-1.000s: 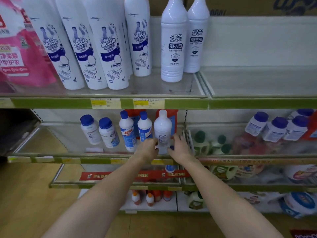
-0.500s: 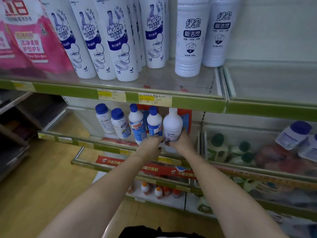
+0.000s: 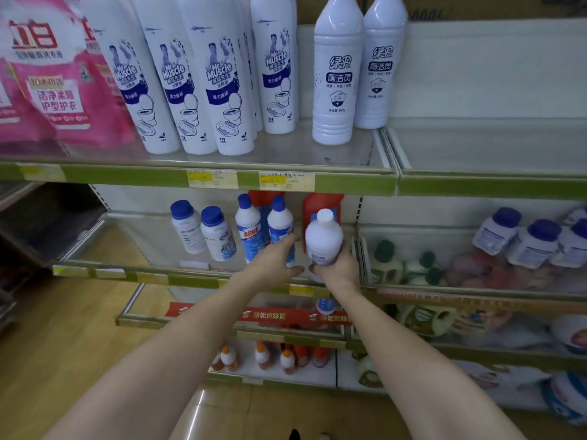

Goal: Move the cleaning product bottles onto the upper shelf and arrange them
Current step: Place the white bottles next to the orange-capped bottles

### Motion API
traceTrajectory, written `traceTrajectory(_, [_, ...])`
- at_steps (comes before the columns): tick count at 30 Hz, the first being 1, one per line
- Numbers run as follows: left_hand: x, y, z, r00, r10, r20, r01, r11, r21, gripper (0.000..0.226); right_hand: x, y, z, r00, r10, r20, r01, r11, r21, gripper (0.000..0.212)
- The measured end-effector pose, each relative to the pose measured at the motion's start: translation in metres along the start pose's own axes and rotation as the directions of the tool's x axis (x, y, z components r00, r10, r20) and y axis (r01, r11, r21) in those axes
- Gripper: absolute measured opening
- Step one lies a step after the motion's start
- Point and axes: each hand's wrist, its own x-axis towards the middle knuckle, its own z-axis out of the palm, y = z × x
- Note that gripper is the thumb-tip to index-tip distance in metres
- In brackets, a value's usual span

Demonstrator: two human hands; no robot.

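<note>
Head cam looks down two bare forearms reaching into the middle shelf (image 3: pixel 197 274) of a shop rack. Right hand (image 3: pixel 336 268) is wrapped around the lower body of a white bottle with a white cap (image 3: pixel 324 238), holding it upright at the right end of that shelf's left bay, just in front of a red bottle (image 3: pixel 320 201) at the back. Left hand (image 3: pixel 276 258) is just beside it, fingers spread and loosely curled against a blue-capped bottle (image 3: pixel 281 223) without really closing on it, so I'd call it open. Next to that one stands another blue-capped bottle with a red label (image 3: pixel 249 230), and further left two squat white jars with blue lids (image 3: pixel 203 230).

Upper shelf (image 3: pixel 317 185) has a green front edge with yellow price tags (image 3: pixel 286 181). On it: a row of tall white Mr Muscle bottles (image 3: pixel 222 90) at the left and middle, two white bottles with Chinese lettering (image 3: pixel 340 74) near the bay's right end, pink refill pouches (image 3: pixel 57 90) at the far left. The bay to the right on that level (image 3: pixel 492 144) is bare metal.
</note>
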Motion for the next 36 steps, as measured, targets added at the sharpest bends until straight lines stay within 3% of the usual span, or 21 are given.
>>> traceTrajectory(5, [-0.018,0.025,-0.034,0.985,0.175,-0.007,-0.174,0.977,-0.125,0.077,-0.041,-0.011,-0.013,1.000,0.014,0.016,-0.014,1.000,-0.004,0.086])
traceTrajectory(8, [-0.026,0.045,-0.050,0.955,0.294,0.034,-0.290,0.952,-0.093,0.074,-0.050,0.007,-0.013,1.000,0.020,0.018,-0.019,0.997,-0.070,0.086])
traceTrajectory(12, [-0.037,0.068,-0.068,0.904,0.368,0.215,-0.376,0.927,-0.007,0.055,-0.120,-0.019,-0.038,1.000,0.006,0.014,-0.004,0.989,-0.149,0.074])
traceTrajectory(15, [-0.043,0.095,-0.076,0.832,0.466,0.300,-0.484,0.875,-0.017,0.051,-0.152,-0.016,-0.050,1.000,0.014,0.006,-0.012,0.983,-0.185,0.090])
traceTrajectory(18, [-0.051,0.125,-0.077,0.759,0.554,0.343,-0.579,0.815,-0.035,0.020,-0.177,-0.016,-0.063,0.999,0.047,0.009,-0.044,0.977,-0.210,0.096])
traceTrajectory(20, [-0.056,0.139,-0.072,0.769,0.558,0.312,-0.585,0.811,-0.010,0.016,-0.189,-0.017,-0.071,0.998,0.058,-0.004,-0.058,0.981,-0.184,0.094])
traceTrajectory(22, [-0.058,0.148,-0.067,0.792,0.558,0.248,-0.570,0.821,-0.027,0.027,-0.197,-0.017,-0.079,0.997,0.069,-0.038,-0.073,0.987,-0.146,0.091])
traceTrajectory(25, [-0.061,0.156,-0.060,0.845,0.508,0.164,-0.475,0.856,-0.202,0.048,-0.201,-0.020,-0.094,0.993,0.076,-0.092,-0.083,0.993,-0.078,0.091])
traceTrajectory(28, [-0.065,0.168,-0.056,0.888,0.426,0.172,-0.327,0.850,-0.412,0.065,-0.200,-0.026,-0.111,0.992,0.049,-0.113,-0.055,0.997,-0.056,0.089])
traceTrajectory(33, [-0.066,0.211,-0.057,0.934,0.354,0.053,-0.292,0.839,-0.459,0.050,-0.194,-0.029,-0.147,0.997,0.032,-0.071,-0.034,0.999,-0.018,0.074])
traceTrajectory(36, [-0.058,0.238,-0.059,0.961,0.260,-0.092,-0.274,0.863,-0.425,0.058,-0.187,-0.032,-0.166,0.999,0.043,-0.003,-0.042,0.998,0.038,0.080])
